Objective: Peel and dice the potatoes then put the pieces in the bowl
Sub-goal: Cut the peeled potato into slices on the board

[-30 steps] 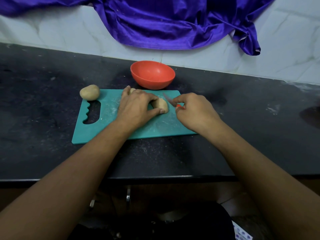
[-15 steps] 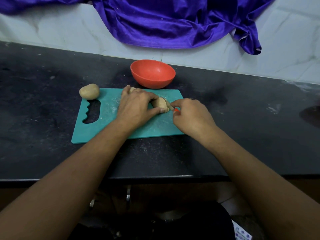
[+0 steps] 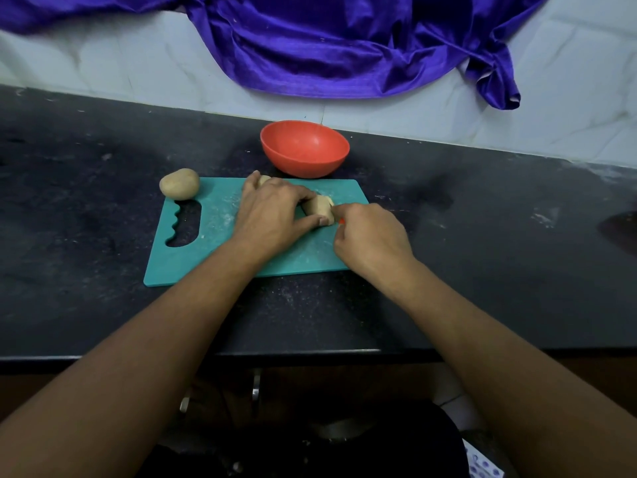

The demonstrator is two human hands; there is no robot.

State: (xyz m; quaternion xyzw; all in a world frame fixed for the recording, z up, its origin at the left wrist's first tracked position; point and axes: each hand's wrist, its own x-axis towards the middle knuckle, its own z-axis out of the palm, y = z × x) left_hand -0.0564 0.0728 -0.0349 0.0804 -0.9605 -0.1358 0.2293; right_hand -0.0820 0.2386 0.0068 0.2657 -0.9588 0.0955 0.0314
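Observation:
A peeled potato [image 3: 320,209] lies on the teal cutting board [image 3: 220,232]. My left hand [image 3: 274,215] grips it from the left, thumb under its near side. My right hand [image 3: 370,236] grips a knife with a red handle [image 3: 341,221]; only a sliver of red shows and the blade is hidden against the potato's right end. Another pale piece [image 3: 264,179] peeks out behind my left fingers. A whole unpeeled potato [image 3: 179,183] sits at the board's far left corner. The red bowl [image 3: 304,148] stands just behind the board and looks empty.
The black counter [image 3: 499,243] runs to a front edge close to me. A purple cloth [image 3: 327,43] hangs on the white wall behind the bowl. A dark smear marks the counter at the far right.
My right hand has moved left and toward me, bringing the knife down against the potato's right end; the blade that showed earlier is now hidden. My left hand keeps hold of the potato.

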